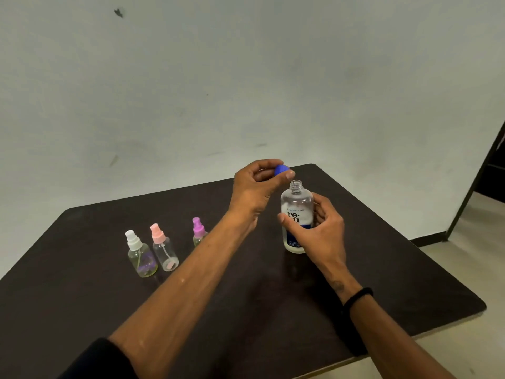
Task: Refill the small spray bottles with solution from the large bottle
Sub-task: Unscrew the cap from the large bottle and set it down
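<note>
Two hands: cap [282, 169] off (bottle [296, 214] upright)

The left forearm [191, 272] hid most of the purple-capped spray bottle [197, 228]. On the large bottle [296, 214], the right hand [317, 228] covered the lower label, whose small print was unreadable. The table [82, 296] ran off the left edge beyond the bottle.

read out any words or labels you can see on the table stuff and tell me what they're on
"re-": large dark letters on the large bottle label; the line beneath is cut off by the right hand.
Small line above it: too blurred to read.
Fine print on the blue band: too small.
Spray bottles: no text visible.
</note>
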A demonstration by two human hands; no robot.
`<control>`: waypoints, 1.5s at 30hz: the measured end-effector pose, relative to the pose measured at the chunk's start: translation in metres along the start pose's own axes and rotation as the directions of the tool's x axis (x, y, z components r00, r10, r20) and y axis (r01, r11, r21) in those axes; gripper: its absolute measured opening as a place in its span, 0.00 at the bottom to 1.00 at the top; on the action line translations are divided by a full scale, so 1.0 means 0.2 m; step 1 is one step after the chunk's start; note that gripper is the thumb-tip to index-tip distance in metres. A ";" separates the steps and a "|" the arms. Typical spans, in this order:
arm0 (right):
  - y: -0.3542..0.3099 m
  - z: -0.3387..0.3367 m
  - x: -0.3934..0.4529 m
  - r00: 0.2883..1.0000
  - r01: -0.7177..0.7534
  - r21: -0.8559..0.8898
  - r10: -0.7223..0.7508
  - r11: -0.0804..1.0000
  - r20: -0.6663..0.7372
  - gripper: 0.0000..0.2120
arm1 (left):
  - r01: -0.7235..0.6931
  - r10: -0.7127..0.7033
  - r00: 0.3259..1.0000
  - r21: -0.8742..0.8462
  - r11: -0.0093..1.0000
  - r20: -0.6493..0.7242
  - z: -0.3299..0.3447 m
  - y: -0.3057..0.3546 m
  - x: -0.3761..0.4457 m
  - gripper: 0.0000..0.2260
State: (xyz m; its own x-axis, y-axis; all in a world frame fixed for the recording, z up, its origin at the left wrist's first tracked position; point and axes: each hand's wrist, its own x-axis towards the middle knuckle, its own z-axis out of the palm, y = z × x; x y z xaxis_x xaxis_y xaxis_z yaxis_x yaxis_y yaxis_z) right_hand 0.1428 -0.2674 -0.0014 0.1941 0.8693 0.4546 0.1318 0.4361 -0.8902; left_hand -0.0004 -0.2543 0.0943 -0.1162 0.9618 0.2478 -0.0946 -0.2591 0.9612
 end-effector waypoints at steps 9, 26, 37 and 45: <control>0.06 -0.10 0.08 0.999 -0.027 -0.025 0.026 0.999 -0.023 0.33 | 0.113 -0.087 0.989 0.240 0.964 -0.116 -0.07 -0.41 -0.02 0.15; 0.12 -0.17 0.15 0.998 -0.017 -0.078 0.022 0.997 0.066 0.33 | -0.044 0.051 0.999 0.682 0.730 0.011 0.01 -0.67 -0.04 0.23; 0.09 -0.18 0.07 0.997 -0.024 -0.088 0.030 0.996 0.066 0.48 | -0.063 0.024 0.997 0.681 0.730 0.067 -0.06 -0.59 -0.17 0.36; -0.05 -0.16 -0.15 0.957 0.040 -0.145 -0.079 0.989 -0.278 0.25 | -0.135 0.145 0.989 0.622 0.771 0.034 -0.21 -0.53 -0.45 0.15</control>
State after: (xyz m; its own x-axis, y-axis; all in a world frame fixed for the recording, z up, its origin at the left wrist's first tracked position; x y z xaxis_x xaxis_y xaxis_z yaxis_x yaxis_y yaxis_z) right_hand 0.1662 -0.3060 -0.0051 0.4453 0.7331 0.5142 0.2789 0.4321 -0.8576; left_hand -0.0216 -0.3171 -0.0355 -0.0947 0.9164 0.3889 0.5580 -0.2746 0.7831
